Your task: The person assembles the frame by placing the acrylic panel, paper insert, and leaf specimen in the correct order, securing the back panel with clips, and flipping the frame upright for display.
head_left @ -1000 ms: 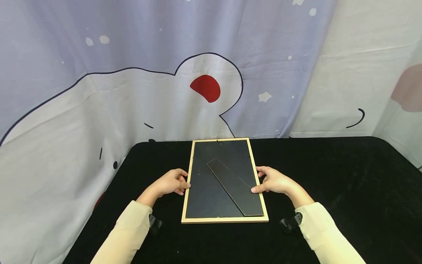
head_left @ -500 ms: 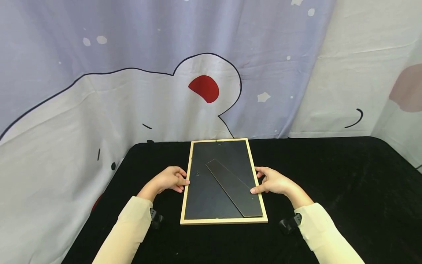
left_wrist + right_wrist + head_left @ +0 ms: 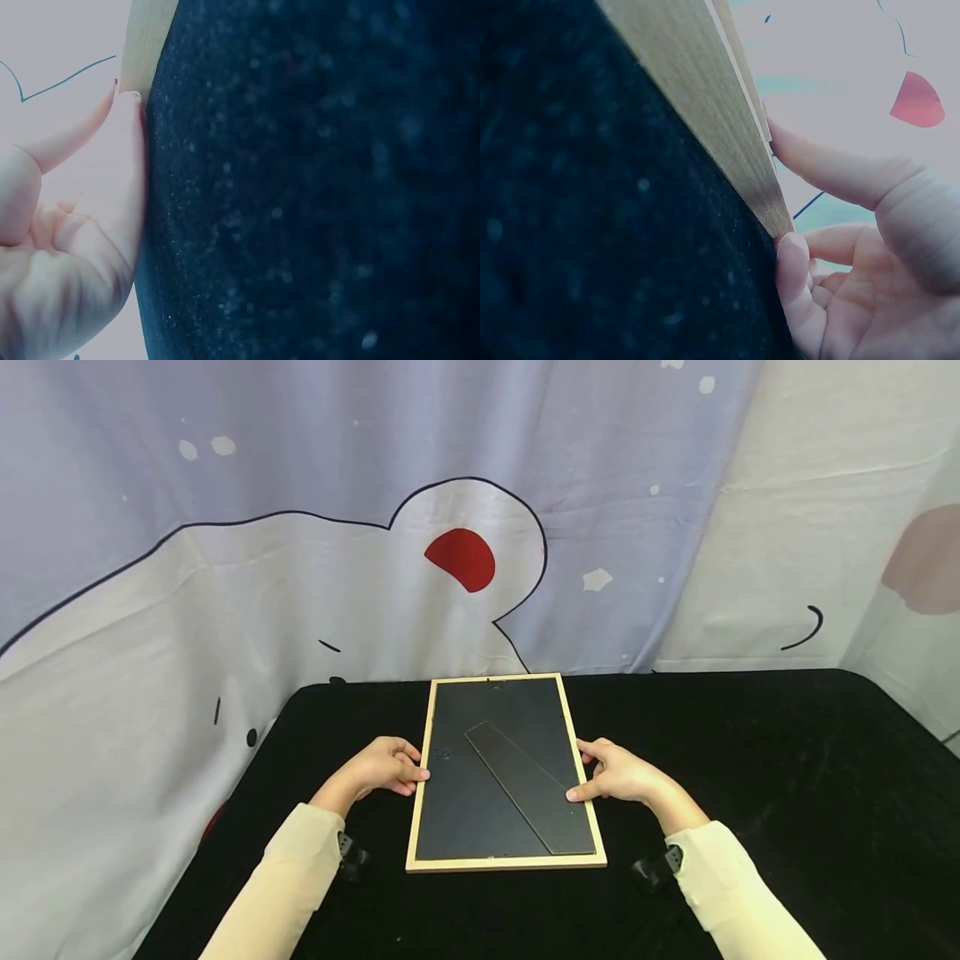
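A picture frame [image 3: 491, 810] with a pale wooden border lies back side up on the black cloth, in the head view's middle. Its dark backing carries a slanted stand leg [image 3: 525, 785], folded flat. My left hand [image 3: 382, 767] pinches the left border, thumb on top and fingers at the outer side. On the opposite border, my right hand [image 3: 626, 775] grips with its thumb reaching over onto the stand leg. In the left wrist view the wooden edge [image 3: 146, 45] meets the fingertips. The right wrist view has thumb and fingers at the frame's side [image 3: 720, 127].
A black cloth-covered table [image 3: 750, 760] spreads around the frame, widest to the right. Behind it hangs a printed curtain [image 3: 315, 593] in lilac and white, which also drapes down the left side. A small dark camera sits at each wrist.
The frame and both hands appear slightly further left in the head view, and the background shifts left as well. The left thumb has slid a little up the border; both grips stay.
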`<move>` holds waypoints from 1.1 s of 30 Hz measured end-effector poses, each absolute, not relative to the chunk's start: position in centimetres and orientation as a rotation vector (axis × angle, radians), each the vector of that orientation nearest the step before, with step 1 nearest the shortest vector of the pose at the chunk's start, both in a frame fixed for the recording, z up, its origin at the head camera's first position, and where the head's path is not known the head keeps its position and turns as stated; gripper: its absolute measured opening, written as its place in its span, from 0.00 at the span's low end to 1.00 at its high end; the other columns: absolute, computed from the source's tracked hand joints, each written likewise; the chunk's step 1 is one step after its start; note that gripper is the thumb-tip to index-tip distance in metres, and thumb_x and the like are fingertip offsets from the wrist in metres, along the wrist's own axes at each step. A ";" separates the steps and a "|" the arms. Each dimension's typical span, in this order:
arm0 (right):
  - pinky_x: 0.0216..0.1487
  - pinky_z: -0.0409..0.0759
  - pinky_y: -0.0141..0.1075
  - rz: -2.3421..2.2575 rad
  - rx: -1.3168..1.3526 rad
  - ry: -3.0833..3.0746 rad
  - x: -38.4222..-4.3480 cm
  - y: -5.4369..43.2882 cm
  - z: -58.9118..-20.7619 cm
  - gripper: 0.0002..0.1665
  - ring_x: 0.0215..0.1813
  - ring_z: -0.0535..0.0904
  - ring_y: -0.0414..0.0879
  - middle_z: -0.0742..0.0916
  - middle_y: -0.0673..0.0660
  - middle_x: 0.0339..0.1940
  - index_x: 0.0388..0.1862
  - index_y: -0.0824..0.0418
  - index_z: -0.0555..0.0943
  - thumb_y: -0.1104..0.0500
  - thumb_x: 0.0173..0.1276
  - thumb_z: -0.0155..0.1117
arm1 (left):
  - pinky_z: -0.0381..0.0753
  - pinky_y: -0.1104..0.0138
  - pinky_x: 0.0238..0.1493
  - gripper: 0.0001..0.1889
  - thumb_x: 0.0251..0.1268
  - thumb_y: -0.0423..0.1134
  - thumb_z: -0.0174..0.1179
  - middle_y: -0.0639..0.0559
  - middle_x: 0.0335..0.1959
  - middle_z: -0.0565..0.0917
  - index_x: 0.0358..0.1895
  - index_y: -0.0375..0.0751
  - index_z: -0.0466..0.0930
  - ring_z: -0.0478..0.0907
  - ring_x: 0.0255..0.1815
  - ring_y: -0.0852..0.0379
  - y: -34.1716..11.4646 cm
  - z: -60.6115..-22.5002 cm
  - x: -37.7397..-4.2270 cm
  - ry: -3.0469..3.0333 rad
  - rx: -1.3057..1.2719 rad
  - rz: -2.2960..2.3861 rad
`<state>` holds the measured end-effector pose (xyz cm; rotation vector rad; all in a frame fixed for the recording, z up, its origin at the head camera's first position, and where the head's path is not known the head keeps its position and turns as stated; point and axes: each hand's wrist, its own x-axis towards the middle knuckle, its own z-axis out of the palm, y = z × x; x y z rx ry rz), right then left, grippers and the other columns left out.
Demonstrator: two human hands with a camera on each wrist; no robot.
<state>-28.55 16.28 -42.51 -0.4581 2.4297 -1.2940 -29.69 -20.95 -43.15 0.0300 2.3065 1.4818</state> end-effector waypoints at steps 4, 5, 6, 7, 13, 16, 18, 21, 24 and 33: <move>0.25 0.66 0.30 -1.281 -0.478 2.428 -28.5 16.2 -42.3 0.56 0.22 0.67 0.41 0.68 0.62 0.45 0.72 0.78 0.54 0.64 0.51 0.76 | 0.83 0.65 0.30 0.21 0.55 0.28 0.68 0.46 0.26 0.81 0.49 0.24 0.70 0.79 0.23 0.58 -21.0 -43.0 -29.7 2.297 0.018 1.495; 0.25 0.66 0.30 -1.274 -0.476 2.433 -28.5 16.1 -42.3 0.56 0.22 0.67 0.41 0.68 0.62 0.45 0.72 0.78 0.54 0.64 0.51 0.77 | 0.83 0.66 0.30 0.21 0.55 0.28 0.68 0.46 0.26 0.81 0.48 0.24 0.70 0.79 0.23 0.58 -21.0 -42.9 -29.6 2.293 0.013 1.500; 0.25 0.67 0.30 -1.271 -0.475 2.435 -28.5 16.1 -42.3 0.56 0.23 0.67 0.42 0.68 0.62 0.45 0.71 0.78 0.54 0.64 0.51 0.77 | 0.83 0.66 0.29 0.21 0.55 0.28 0.68 0.46 0.26 0.81 0.48 0.24 0.69 0.79 0.22 0.58 -21.0 -42.9 -29.6 2.289 0.006 1.503; 0.26 0.67 0.30 -1.269 -0.477 2.435 -28.5 16.1 -42.3 0.56 0.23 0.67 0.42 0.68 0.62 0.45 0.71 0.79 0.54 0.64 0.51 0.77 | 0.83 0.66 0.29 0.22 0.54 0.28 0.69 0.46 0.26 0.80 0.48 0.24 0.69 0.79 0.22 0.59 -21.0 -42.8 -29.6 2.286 0.001 1.506; 0.29 0.70 0.31 -1.262 -0.500 2.444 -28.5 16.0 -42.3 0.56 0.24 0.68 0.42 0.68 0.62 0.44 0.71 0.80 0.54 0.65 0.51 0.77 | 0.82 0.68 0.27 0.22 0.53 0.27 0.69 0.47 0.24 0.79 0.48 0.24 0.69 0.78 0.21 0.60 -20.8 -42.6 -29.5 2.290 -0.027 1.510; 0.29 0.70 0.31 -1.266 -0.503 2.441 -28.5 16.0 -42.3 0.56 0.24 0.68 0.42 0.68 0.62 0.43 0.70 0.80 0.54 0.65 0.50 0.77 | 0.82 0.68 0.26 0.22 0.52 0.28 0.70 0.47 0.24 0.79 0.47 0.24 0.69 0.78 0.20 0.60 -20.7 -42.5 -29.4 2.297 -0.033 1.507; 0.29 0.70 0.31 -1.270 -0.500 2.435 -28.4 16.0 -42.2 0.56 0.24 0.69 0.41 0.68 0.61 0.44 0.71 0.80 0.54 0.65 0.50 0.77 | 0.81 0.68 0.26 0.23 0.52 0.28 0.70 0.47 0.24 0.79 0.47 0.24 0.69 0.78 0.20 0.60 -20.6 -42.5 -29.4 2.305 -0.034 1.500; 0.31 0.70 0.31 -1.276 -0.495 2.428 -28.4 15.9 -42.1 0.56 0.24 0.70 0.41 0.68 0.61 0.43 0.71 0.80 0.55 0.65 0.50 0.77 | 0.81 0.68 0.26 0.24 0.51 0.28 0.71 0.47 0.23 0.79 0.47 0.24 0.69 0.78 0.20 0.59 -20.6 -42.5 -29.4 2.315 -0.035 1.491; 0.31 0.71 0.32 -1.278 -0.500 2.427 -28.4 15.9 -42.0 0.56 0.24 0.71 0.41 0.68 0.62 0.43 0.70 0.80 0.55 0.65 0.49 0.77 | 0.82 0.68 0.26 0.24 0.51 0.29 0.71 0.47 0.23 0.79 0.47 0.25 0.69 0.78 0.20 0.59 -20.6 -42.5 -29.4 2.325 -0.046 1.477; 0.32 0.71 0.32 -1.268 -0.488 2.430 -28.6 16.0 -42.2 0.56 0.25 0.72 0.42 0.69 0.62 0.45 0.71 0.79 0.56 0.64 0.49 0.77 | 0.81 0.68 0.24 0.21 0.49 0.29 0.72 0.45 0.23 0.80 0.43 0.28 0.69 0.77 0.18 0.59 -20.0 -42.3 -29.6 2.376 -0.104 1.405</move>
